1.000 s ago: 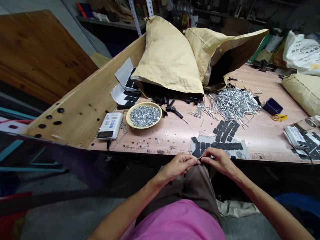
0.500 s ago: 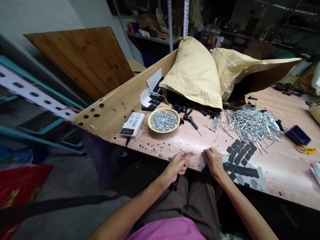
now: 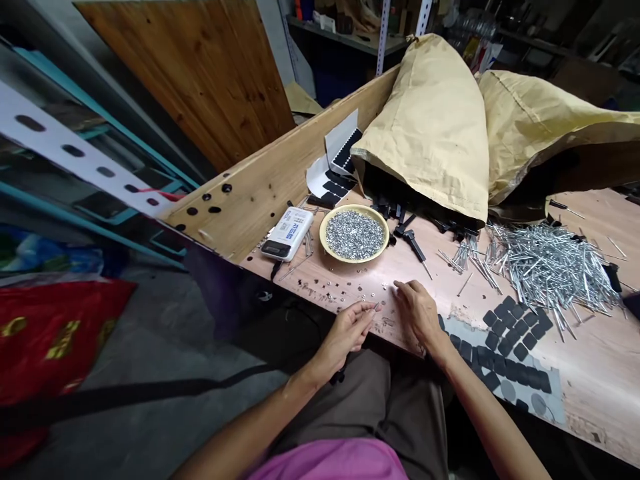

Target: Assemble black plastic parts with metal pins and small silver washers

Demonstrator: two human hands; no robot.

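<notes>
My left hand (image 3: 350,328) is closed in a pinch at the table's front edge. Between thumb and forefinger shows the tip of a thin metal rod (image 3: 377,307); the rest of it is hidden by the hand. A dark part (image 3: 339,376) hangs below that wrist, too shadowed to name. My right hand (image 3: 419,312) reaches over the tabletop with its fingers stretched out, nothing visible in them. Near its fingertips lie a few small metal nuts (image 3: 385,285). Beyond both hands stands a yellow bowl (image 3: 326,252) filled with small shiny metal pieces (image 3: 355,233).
Black rounded pads (image 3: 500,363) lie on a grey sheet right of my right hand. Behind them is a heap of metal rods (image 3: 555,267). A white digital device (image 3: 290,232) sits left of the bowl. Large paper sacks (image 3: 435,127) and a black-handled rod (image 3: 416,248) lie farther back.
The view has turned right-to-left and downward, shifting the table rightward. My right hand has moved from the table's front edge forward toward the loose nuts, its fingers uncurling. My left hand keeps its pinch.
</notes>
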